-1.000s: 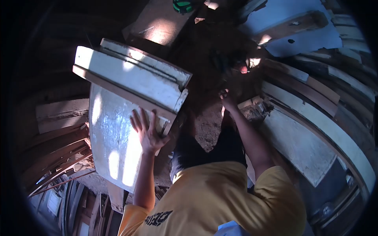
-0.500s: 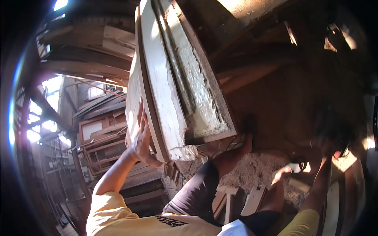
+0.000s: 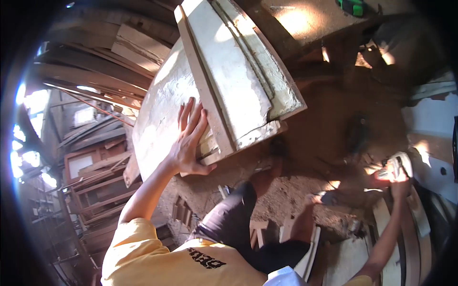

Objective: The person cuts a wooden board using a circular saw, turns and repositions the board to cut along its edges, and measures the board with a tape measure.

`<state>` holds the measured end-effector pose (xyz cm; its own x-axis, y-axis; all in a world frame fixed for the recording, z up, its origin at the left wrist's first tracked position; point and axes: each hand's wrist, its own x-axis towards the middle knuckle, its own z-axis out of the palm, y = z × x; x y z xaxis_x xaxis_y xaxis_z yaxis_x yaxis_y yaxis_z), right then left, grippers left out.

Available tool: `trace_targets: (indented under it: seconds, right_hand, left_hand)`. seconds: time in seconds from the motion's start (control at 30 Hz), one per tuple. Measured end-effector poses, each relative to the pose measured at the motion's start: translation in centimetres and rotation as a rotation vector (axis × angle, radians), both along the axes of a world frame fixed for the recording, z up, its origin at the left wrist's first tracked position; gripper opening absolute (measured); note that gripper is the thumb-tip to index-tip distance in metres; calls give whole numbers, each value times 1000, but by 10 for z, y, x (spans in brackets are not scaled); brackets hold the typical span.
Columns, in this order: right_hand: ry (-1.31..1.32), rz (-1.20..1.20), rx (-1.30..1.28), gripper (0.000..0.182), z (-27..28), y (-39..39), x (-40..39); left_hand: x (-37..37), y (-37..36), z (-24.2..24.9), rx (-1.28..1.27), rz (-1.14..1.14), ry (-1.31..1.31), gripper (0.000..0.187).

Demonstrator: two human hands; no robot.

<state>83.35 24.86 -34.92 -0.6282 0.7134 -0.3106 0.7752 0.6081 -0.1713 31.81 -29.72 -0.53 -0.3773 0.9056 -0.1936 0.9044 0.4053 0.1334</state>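
Note:
A large panel of weathered, pale-painted wood (image 3: 238,90) stands tilted in front of me, with a raised wooden strip along it and a ragged lower end. My left hand (image 3: 187,148) lies on its left face, fingers spread beside the strip and thumb near the lower edge. At the far right, my right hand (image 3: 400,183) is closed around a pale, looped object (image 3: 400,167); a bit of red shows beside it. What kind of object it is, I cannot make out.
Wooden frames and planks (image 3: 100,186) are stacked at the left. A bench (image 3: 305,21) at the top bears a green object (image 3: 352,6). Sawdust and offcuts cover the ground (image 3: 272,200) around my legs. Long boards (image 3: 348,257) lie at the lower right.
The panel has turned in view, showing more of its left face. My left hand has shifted from its side edge onto that face. My right hand, dark before, now shows with the pale object.

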Motion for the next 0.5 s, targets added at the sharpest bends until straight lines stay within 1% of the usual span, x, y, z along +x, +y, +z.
trace_targets:
  seconds: [0.03, 0.07, 0.1, 0.13, 0.2, 0.27, 0.33, 0.4, 0.43, 0.47, 0.5]
  right_hand:
    - [104, 52, 84, 62, 14, -14, 7]
    - [355, 196, 388, 54, 8, -25, 43]
    - [388, -237, -187, 45, 55, -39, 44]
    - [395, -679, -758, 37, 114, -77, 24]
    - [543, -869, -758, 32, 205, -135, -19]
    - [510, -873, -742, 31, 273, -172, -45]
    - [743, -940, -798, 26, 339, -227, -66]
    - [815, -897, -718, 30, 394, -278, -85]
    - [787, -682, -624, 32, 410, -291, -84]
    - [748, -700, -627, 32, 429, -304, -88]
    - [729, -610, -507, 32, 444, -314, -100]
  left_hand:
    - [1, 0, 0, -13, 7, -2, 142]
    - [2, 1, 2, -21, 13, -5, 142]
    - [4, 3, 6, -6, 33, -25, 140]
    - [6, 7, 7, 29, 42, -55, 140]
    - [6, 8, 16, -44, 77, -65, 137]
    - [5, 6, 16, 29, 73, -108, 134]
    - [5, 8, 21, 17, 79, -112, 133]
    - [7, 5, 26, 38, 96, -148, 131]
    - [7, 5, 27, 42, 97, -144, 131]
    - [5, 5, 28, 53, 100, -134, 131]
    - [5, 5, 29, 35, 102, -126, 131]
